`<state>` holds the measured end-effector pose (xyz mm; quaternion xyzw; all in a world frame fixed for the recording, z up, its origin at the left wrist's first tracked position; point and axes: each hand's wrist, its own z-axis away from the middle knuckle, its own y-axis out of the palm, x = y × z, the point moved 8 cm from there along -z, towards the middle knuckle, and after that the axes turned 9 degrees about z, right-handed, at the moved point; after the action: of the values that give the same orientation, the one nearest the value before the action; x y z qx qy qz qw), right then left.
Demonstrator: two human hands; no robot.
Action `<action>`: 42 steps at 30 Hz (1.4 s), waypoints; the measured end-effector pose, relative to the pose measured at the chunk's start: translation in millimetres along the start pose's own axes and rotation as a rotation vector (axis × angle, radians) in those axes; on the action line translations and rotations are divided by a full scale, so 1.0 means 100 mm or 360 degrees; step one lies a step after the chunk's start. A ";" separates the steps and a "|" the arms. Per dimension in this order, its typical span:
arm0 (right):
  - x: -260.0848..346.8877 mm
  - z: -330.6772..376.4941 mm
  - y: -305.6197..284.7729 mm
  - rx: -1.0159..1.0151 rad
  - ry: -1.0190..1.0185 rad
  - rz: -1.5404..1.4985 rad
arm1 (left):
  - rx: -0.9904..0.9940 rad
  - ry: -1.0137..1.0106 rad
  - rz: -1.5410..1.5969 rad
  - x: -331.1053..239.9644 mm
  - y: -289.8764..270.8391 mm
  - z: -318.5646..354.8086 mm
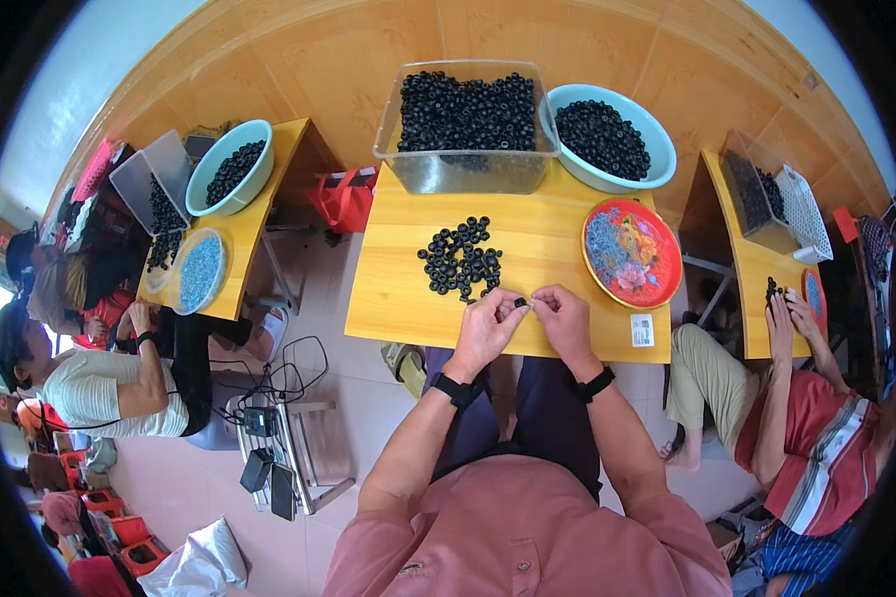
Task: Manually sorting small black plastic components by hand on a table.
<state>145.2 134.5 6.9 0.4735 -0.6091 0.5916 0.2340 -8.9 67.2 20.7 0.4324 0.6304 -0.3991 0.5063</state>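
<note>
While one bin (468,175), one basin (665,149) and one tray (671,261) are set on the table (388,271), one black bead (520,302) is pinched in the left hand (488,326); the right hand (563,320) is pinched closed beside it, contents unclear.

The yellow table (383,298) bears a clear tub (468,177) toward twelve o'clock and, right beside it at one, a pale blue basin (609,181). A red tray (664,242) lies at three, a white label (642,330) at four by the front edge. At nine, nearer the middle, black beads (460,265) lie scattered.
</note>
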 end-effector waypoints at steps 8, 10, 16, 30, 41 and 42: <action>-0.06 0.00 0.02 0.0009 -0.0030 -0.0024 | 0.0006 0.0051 -0.0211 0.00 0.01 -0.01; -0.03 0.00 0.03 0.0041 -0.0035 0.0051 | 0.0005 0.0040 -0.0222 0.01 0.02 -0.01; 0.03 0.03 -0.01 -0.0021 -0.0004 -0.0110 | -0.0001 0.0088 -0.0316 0.01 0.04 -0.01; 0.55 0.14 -0.08 -0.0154 -0.0631 0.0317 | 0.0025 0.0141 -0.0290 -0.03 0.04 -0.01; 0.68 -0.49 -0.04 0.0255 -0.0465 0.0512 | 0.0182 0.0208 -0.0386 -0.17 0.11 0.01; 0.71 -0.59 0.04 0.0290 -0.0447 0.0592 | 0.0184 0.0213 -0.0381 -0.18 0.11 0.01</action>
<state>94.2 168.3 76.3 0.4500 -0.6565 0.6054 -0.0094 4.3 67.1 37.6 0.4081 0.6858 -0.4626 0.3862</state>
